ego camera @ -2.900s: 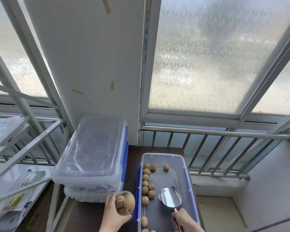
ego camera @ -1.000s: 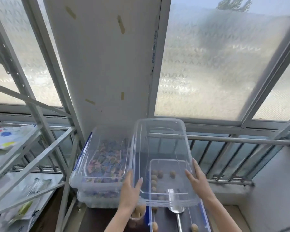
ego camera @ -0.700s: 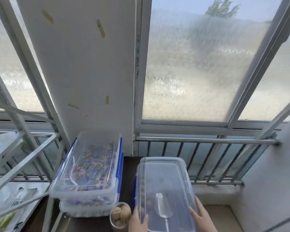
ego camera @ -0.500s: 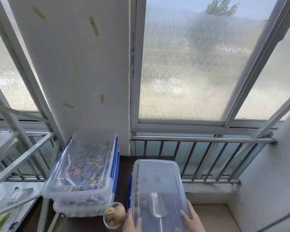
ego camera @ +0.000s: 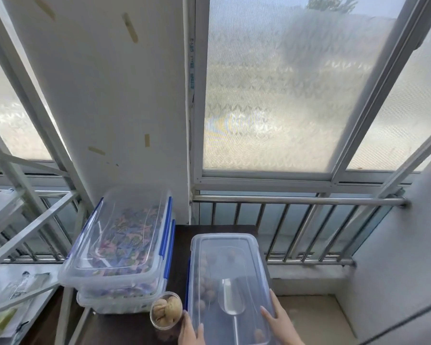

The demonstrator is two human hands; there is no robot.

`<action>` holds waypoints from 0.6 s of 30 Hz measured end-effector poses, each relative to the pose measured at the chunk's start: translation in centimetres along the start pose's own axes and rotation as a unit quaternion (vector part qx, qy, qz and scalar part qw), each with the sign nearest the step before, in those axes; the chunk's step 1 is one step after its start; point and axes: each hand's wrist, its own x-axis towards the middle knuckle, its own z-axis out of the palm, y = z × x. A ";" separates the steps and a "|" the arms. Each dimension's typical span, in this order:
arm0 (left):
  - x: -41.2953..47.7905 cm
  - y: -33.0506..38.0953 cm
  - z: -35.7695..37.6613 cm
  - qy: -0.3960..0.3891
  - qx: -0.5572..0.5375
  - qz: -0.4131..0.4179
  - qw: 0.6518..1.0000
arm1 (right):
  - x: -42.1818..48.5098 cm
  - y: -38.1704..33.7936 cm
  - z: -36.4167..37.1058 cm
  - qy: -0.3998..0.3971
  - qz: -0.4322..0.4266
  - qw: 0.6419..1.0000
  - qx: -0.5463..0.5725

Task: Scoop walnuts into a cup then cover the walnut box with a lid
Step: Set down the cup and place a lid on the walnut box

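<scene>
Landmark: we place everything relative to the walnut box (ego camera: 230, 282) on the dark table (ego camera: 182, 235).
Stacked clear bins (ego camera: 121, 247): left of the walnut box, blue clips, colourful contents; not part of our task.
Cup (ego camera: 166, 313): just left of the walnut box's near corner, upright, holding several walnuts (ego camera: 171, 310). We judge scooping done.
Left hand (ego camera: 190, 331): at the box's near left edge, fingers open and laid flat on the lid (ego camera: 225, 241); pressing, not clenched around anything.
Lid: clear, lying over the walnut box, edges apparently lined up with the rim. We cannot tell whether it is snapped down.
Metal scoop (ego camera: 230, 298): inside the box, seen through the lid, beside the remaining loose walnuts.
Right hand (ego camera: 279, 324): at the box's near right edge, palm down, fingers spread on the lid; no grasp.
Progress: cover placed. Left, in our judgement: press the rim home and close the blue side clip (ego camera: 187, 277), if required.
</scene>
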 end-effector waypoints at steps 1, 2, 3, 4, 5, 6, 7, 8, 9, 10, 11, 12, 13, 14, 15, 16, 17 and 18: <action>0.2 0.4 -1.8 -0.026 -0.066 -0.052 0.996 | -0.1 -0.1 0.1 0.001 0.004 1.000 0.001; 0.1 0.5 -1.7 -0.107 -0.051 -0.124 0.985 | -0.2 0.0 0.1 0.004 0.007 1.000 -0.001; -0.4 1.6 -2.5 -0.123 -0.050 -0.152 0.979 | -0.3 0.1 0.3 0.006 0.006 1.000 -0.007; -0.9 2.4 -2.7 -0.091 -0.019 -0.206 0.974 | -0.3 0.3 0.4 0.008 0.002 1.000 -0.010; -1.2 1.8 -2.3 -0.078 -0.020 -0.212 0.974 | -0.3 0.4 0.4 0.008 0.000 1.000 -0.017; -1.1 1.8 -2.4 -0.087 -0.030 -0.217 0.972 | -0.2 0.5 0.5 0.007 0.000 1.000 -0.021; -1.4 2.2 -2.7 -0.079 -0.024 -0.206 0.975 | -0.1 0.6 0.6 0.004 0.003 1.000 -0.019; -1.6 2.8 -3.1 -0.071 -0.026 -0.219 0.973 | 0.0 0.8 0.6 0.004 0.008 1.000 -0.017; -1.5 2.6 -2.9 -0.066 -0.022 -0.225 0.972 | 0.0 0.8 0.5 0.005 0.013 1.000 -0.010; -1.4 2.9 -2.9 -0.078 -0.030 -0.236 0.968 | 0.2 1.1 0.5 0.008 0.017 1.000 -0.002; -1.3 2.9 -2.8 -0.086 -0.040 -0.236 0.967 | 0.3 1.2 0.4 0.014 0.025 1.000 0.014; -1.2 3.1 -3.0 -0.093 -0.045 -0.230 0.968 | 0.5 1.4 0.3 0.019 0.035 0.999 0.030; -0.9 2.9 -2.9 -0.101 -0.050 -0.223 0.968 | 0.7 1.7 0.1 0.026 0.053 0.997 0.056; -0.7 3.0 -3.0 -0.113 -0.055 -0.228 0.966 | 0.9 2.0 -0.1 0.031 0.074 0.993 0.082; -0.6 2.9 -2.7 -0.119 -0.058 -0.228 0.965 | 1.0 2.0 -0.2 0.029 0.099 0.989 0.107; -0.4 2.6 -2.4 -0.123 -0.063 -0.231 0.963 | 1.2 2.2 -0.4 0.028 0.120 0.984 0.128; -0.1 2.1 -1.9 -0.122 -0.081 -0.235 0.961 | 1.7 2.7 -0.6 0.032 0.140 0.980 0.141; 0.3 1.6 -1.4 -0.121 -0.099 -0.248 0.956 | 1.8 2.7 -0.8 0.034 0.158 0.976 0.147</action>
